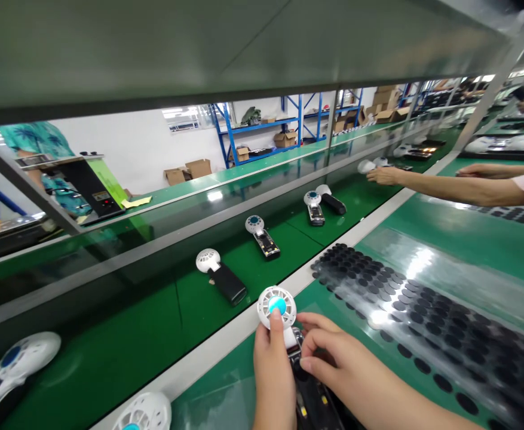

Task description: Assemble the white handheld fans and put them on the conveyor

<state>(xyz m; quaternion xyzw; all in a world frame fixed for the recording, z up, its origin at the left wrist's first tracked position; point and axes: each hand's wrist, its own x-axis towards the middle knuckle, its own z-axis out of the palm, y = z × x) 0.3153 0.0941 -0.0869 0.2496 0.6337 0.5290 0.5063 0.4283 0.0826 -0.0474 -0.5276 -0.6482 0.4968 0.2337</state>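
Just in front of me is a white handheld fan (264, 307) with a round grille, a shiny blue centre disc and a dark, open handle showing electronics. My left hand (275, 364) is closed around it, its thumb pressing on the blue disc. Beside the fan's neck, my right hand (333, 349) has its fingers curled, thumb and forefinger close together by the handle; what is between them, if anything, is hidden. To the right lies a clear sheet with rows of black round stickers (391, 286). Another white fan (147, 412) is partly visible at the bottom edge.
Several handheld fans, such as a black-handled fan (228, 283) and an open-handled fan (266, 242), lie on the green conveyor belt (149, 322). A co-worker's hand (385, 175) reaches over the belt at right. A metal shelf (199, 54) hangs overhead; a pale rail (226, 352) edges the belt.
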